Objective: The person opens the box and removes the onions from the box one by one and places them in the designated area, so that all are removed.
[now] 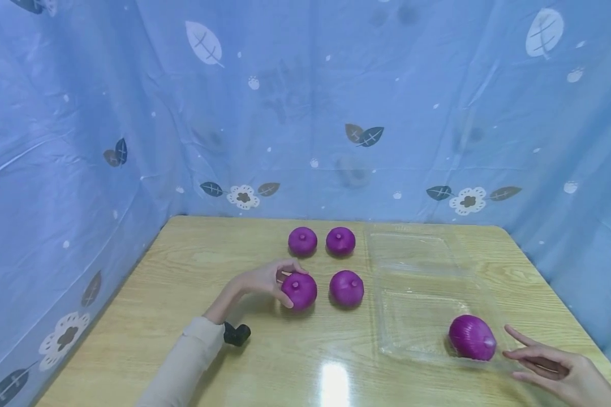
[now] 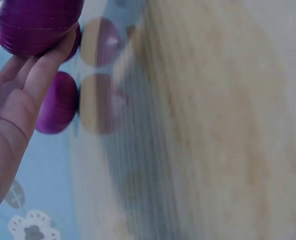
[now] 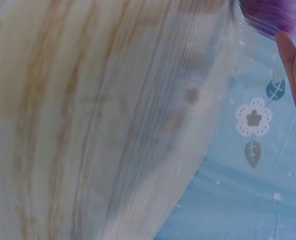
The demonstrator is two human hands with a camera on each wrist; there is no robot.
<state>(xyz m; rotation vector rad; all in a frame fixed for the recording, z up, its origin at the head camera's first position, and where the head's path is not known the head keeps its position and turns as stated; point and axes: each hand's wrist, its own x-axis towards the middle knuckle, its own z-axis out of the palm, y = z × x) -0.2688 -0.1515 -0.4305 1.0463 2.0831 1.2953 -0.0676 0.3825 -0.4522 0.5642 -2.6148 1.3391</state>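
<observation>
My left hand (image 1: 266,279) has its thumb and fingers around a purple onion (image 1: 300,292) at the middle of the table. In the left wrist view that onion (image 2: 38,22) fills the top left corner above the palm. Three more onions are close to it: one to the right (image 1: 347,289) and two behind, a left one (image 1: 302,242) and a right one (image 1: 340,241). At the right, another onion (image 1: 471,337) lies tipped on its side in the near part of a clear plastic tray (image 1: 412,357). Beside that tray corner is my right hand (image 1: 565,366), fingers spread and extended, holding nothing.
The pale wooden table (image 1: 285,362) carries everything. A raised ridge divides the see-through tray into a far and a near compartment. Black wrist gear (image 1: 236,334) shows at the left cuff. A blue patterned curtain (image 1: 305,113) hangs behind and along both sides.
</observation>
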